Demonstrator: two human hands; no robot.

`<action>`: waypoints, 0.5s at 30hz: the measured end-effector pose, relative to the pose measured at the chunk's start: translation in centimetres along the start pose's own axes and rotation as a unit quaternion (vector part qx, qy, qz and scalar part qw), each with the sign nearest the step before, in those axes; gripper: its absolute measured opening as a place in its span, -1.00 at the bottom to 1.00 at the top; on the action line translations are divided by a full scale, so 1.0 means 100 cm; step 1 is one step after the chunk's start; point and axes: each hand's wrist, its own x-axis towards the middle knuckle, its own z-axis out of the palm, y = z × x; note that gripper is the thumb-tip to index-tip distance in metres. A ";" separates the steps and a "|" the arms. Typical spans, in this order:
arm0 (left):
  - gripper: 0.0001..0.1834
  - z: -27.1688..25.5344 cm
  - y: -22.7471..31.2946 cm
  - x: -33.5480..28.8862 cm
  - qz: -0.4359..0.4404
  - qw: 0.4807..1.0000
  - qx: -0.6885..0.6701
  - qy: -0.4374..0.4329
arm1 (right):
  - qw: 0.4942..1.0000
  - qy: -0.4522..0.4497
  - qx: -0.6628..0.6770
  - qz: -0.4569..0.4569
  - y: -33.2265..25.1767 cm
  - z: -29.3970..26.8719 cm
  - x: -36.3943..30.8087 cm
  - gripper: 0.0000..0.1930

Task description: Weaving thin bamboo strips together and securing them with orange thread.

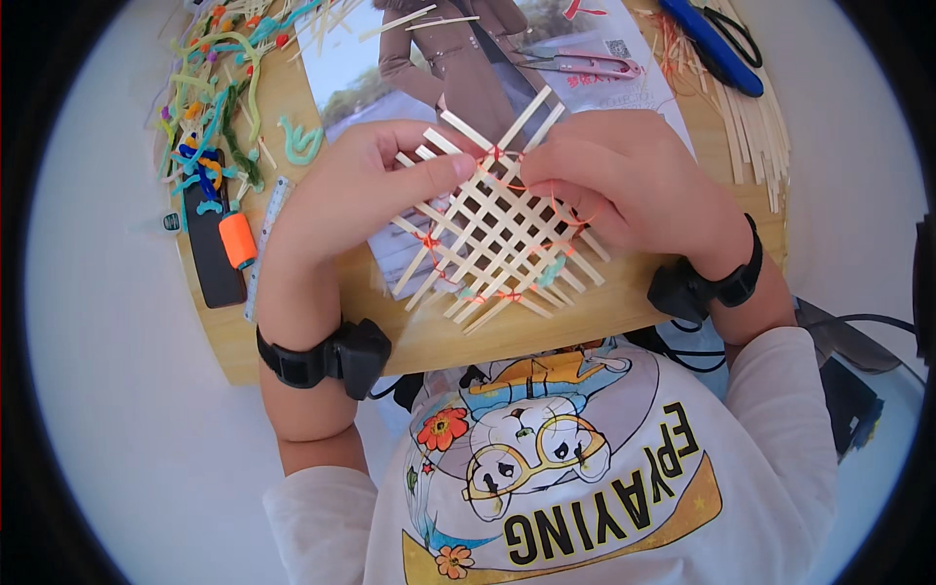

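A woven lattice of pale wooden strips is held tilted above the table's near edge. Red-orange thread is knotted at several of its crossings, and bits of mint-green pipe cleaner sit along its lower right side. My left hand grips the upper left of the lattice, thumb on top near the upper knot and the other fingers mostly behind the strips. At the upper right, my right hand is closed in a pinch beside that knot. A loop of red-orange thread runs from its fingers; the fingertips are partly hidden.
Beneath the lattice lies a printed poster with pink thread snips on it. Blue-handled scissors rest on loose strips at far right. Pipe cleaners, an orange thread spool, a dark bar and a ruler lie left.
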 end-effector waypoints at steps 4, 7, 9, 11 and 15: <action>-0.69 0.002 0.000 0.003 0.008 0.999 -0.045 0.005 | 1.000 -0.002 -0.011 0.007 -0.003 -0.006 0.002 -0.87; -0.71 0.009 -0.005 0.005 0.048 0.990 -0.121 0.049 | 0.998 0.031 -0.041 0.044 -0.006 -0.010 0.004 -0.88; -0.71 0.012 -0.009 0.011 0.085 0.981 -0.157 0.079 | 0.994 0.046 -0.052 0.080 -0.002 -0.011 0.004 -0.90; -0.71 0.019 -0.013 0.013 0.069 0.969 -0.213 0.103 | 0.990 0.057 -0.059 0.118 0.001 -0.012 0.004 -0.91; -0.70 0.025 -0.005 0.009 0.033 0.968 -0.233 0.087 | 0.986 0.069 -0.050 0.142 0.004 -0.012 0.003 -0.91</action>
